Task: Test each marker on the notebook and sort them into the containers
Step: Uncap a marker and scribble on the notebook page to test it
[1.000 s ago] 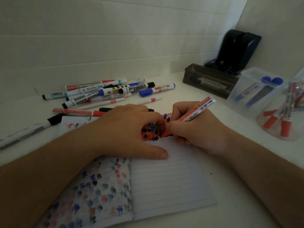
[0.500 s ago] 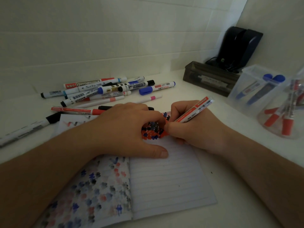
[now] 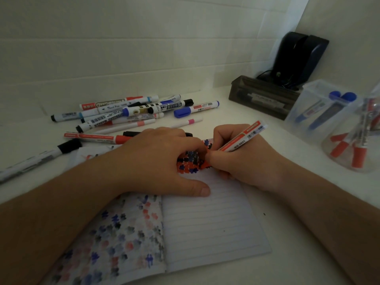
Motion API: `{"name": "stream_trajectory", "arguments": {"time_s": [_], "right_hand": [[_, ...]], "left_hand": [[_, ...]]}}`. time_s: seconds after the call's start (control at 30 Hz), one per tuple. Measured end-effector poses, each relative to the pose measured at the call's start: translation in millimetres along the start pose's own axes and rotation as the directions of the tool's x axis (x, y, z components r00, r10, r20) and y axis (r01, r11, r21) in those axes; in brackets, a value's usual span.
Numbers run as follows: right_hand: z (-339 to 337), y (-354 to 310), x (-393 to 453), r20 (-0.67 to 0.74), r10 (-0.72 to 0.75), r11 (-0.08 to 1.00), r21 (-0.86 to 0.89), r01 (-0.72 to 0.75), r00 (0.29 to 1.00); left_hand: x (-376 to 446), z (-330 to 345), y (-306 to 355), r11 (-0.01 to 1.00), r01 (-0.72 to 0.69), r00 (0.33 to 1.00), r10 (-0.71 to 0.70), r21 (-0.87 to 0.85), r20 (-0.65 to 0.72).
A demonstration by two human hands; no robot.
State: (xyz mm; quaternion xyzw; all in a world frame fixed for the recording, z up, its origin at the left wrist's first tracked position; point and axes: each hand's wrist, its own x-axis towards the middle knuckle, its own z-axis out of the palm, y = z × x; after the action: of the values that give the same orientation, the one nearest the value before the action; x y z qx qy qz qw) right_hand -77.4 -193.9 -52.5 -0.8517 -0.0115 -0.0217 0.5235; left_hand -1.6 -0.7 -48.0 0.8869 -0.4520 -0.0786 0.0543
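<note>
1. My right hand point(image 3: 242, 159) pinches a red-banded marker point(image 3: 242, 138) low on its barrel, tip down on the notebook point(image 3: 205, 227); the tip itself is hidden behind my fingers.
2. My left hand point(image 3: 156, 161) lies on the open notebook with fingers bent and thumb stretched along the lined page, pinning it and gripping nothing.
3. To do this stroke well, I would keep that left hand pressing so the page cannot slide, make a short mark on bare paper beside the crowded red, blue and black patch point(image 3: 189, 163), then check whether the ink reads solid.
4. Count, untested pile point(image 3: 131, 116) on the table point(image 3: 287, 243) behind the notebook: roughly a dozen markers, overlapping too much for an exact figure.
5. Count, containers on my right: three. The square clear tub point(image 3: 304, 108) holds two blue-capped markers, the round clear cup point(image 3: 349, 149) holds about three red-capped ones, and the dark tray point(image 3: 265, 97) holds at least one.
</note>
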Motion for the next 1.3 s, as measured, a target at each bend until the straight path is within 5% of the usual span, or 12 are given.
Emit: {"name": "stream_trajectory", "arguments": {"time_s": [0.43,0.67,1.17,1.3], "right_hand": [[-0.6,1.0,0.9,0.002,-0.008,1.000,0.022,0.008,1.000],[-13.3,5.6,4.7,0.000,-0.075,0.833,0.549,0.063,0.997],[-2.2,2.5,1.3,-0.036,-0.117,0.907,0.404,0.122,0.992],[-3.2,0.6,-0.1,-0.043,-0.123,0.892,0.433,0.130,0.991]], "left_hand": [[-2.8,-0.9,3.7,0.993,-0.034,0.998,0.027,-0.111,-0.065],[-6.2,-0.7,-0.3,0.931,-0.017,0.984,-0.050,-0.365,-0.172],[-7.9,-4.5,9.4,0.949,-0.071,0.972,-0.002,-0.306,-0.233],[-5.2,-3.0,7.6,0.888,-0.090,0.943,-0.070,-0.452,-0.325]]}}
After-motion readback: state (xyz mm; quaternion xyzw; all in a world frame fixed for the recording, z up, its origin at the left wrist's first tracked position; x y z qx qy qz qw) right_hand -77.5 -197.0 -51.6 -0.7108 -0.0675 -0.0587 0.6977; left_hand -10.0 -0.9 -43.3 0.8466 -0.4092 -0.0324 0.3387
